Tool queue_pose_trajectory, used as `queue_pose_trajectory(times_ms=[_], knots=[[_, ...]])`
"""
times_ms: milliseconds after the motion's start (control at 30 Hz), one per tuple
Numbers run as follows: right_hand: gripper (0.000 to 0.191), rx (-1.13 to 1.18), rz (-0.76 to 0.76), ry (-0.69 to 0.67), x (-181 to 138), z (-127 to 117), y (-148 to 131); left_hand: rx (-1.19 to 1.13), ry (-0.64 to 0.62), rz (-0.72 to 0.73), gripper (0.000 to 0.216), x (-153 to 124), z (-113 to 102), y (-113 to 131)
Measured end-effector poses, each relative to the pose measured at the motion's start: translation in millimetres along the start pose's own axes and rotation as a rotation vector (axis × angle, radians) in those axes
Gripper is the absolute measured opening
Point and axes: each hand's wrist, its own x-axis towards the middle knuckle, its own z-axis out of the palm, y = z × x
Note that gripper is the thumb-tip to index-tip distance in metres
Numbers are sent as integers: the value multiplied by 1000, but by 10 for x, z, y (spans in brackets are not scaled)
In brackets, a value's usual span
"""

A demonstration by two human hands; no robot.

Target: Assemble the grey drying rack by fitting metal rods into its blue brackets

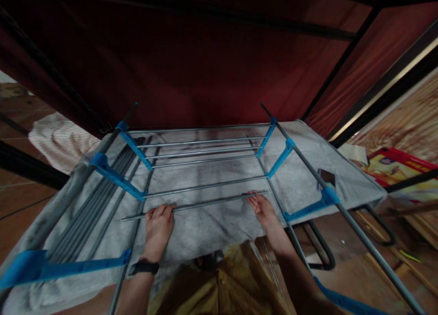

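A thin grey metal tube [208, 202] lies crosswise low over the cloth, with both my hands on it. My left hand [159, 226], wearing a dark wristband, has its fingers wrapped round the tube near its left end. Close to the other end, my right hand [263, 210] pinches it between thumb and fingers. Around them stands a rack frame of long metal poles with blue plastic brackets, such as the left bracket [118, 178] and the right bracket [308, 210]. Several rungs, including one rung [205, 187] just beyond the held tube, span the brackets farther back.
Loose tubes [92, 210] lie bundled on the left of the grey cloth-covered table [219, 230]. A phone [326, 179] rests at the right, beside a frame pole. Dark red fabric [205, 77] hangs behind, and a red and yellow package [397, 169] is beyond the table's right edge.
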Motion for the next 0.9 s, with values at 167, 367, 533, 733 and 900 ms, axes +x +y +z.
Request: queue_pose_trajectory(times_ms=[167,367,533,733,900], knots=[[20,33,38,85,37,18,-89,76,41,-91,38,-36,26,-57],[21,63,-16,106,86,31,-168,161,52,-201,36,-61,-8,-66],[17,69,-29,93,100,-3,-173,142,121,-286,36,-89,-31,-51],[15,67,-53,113,116,-51,-212,25,205,-431,28,-78,-82,-125],[16,53,-36,111,123,-70,-219,-118,242,-591,22,-54,-79,-194]])
